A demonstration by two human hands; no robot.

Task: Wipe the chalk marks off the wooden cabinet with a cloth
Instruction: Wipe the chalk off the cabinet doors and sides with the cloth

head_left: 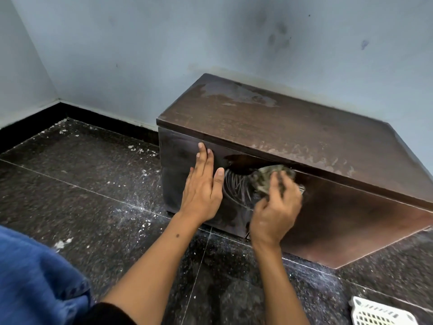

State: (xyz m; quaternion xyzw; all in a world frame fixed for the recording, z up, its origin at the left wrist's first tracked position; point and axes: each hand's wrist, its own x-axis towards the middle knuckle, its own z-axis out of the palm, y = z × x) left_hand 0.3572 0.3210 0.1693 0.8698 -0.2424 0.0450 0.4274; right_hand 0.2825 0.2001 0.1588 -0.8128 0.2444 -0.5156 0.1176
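Wooden cabinet (293,141), chalk marks (236,186) beside flat left hand (201,191); right hand (274,214) grip apparently bunching cloth (271,177).

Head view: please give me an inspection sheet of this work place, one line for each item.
Surface: dark speckled floor with white crumbs and dust.
Job's things: wooden cabinet against the wall; white chalk marks remain on its front; cloth bunched on them.
Clutter: white plastic basket at lower right; blue fabric at lower left.
Hands: left hand flat on cabinet front, fingers straight; right hand grips the cloth.
Cables: nothing seen.
Surroundings: pale blue wall with dark smudges; black skirting.
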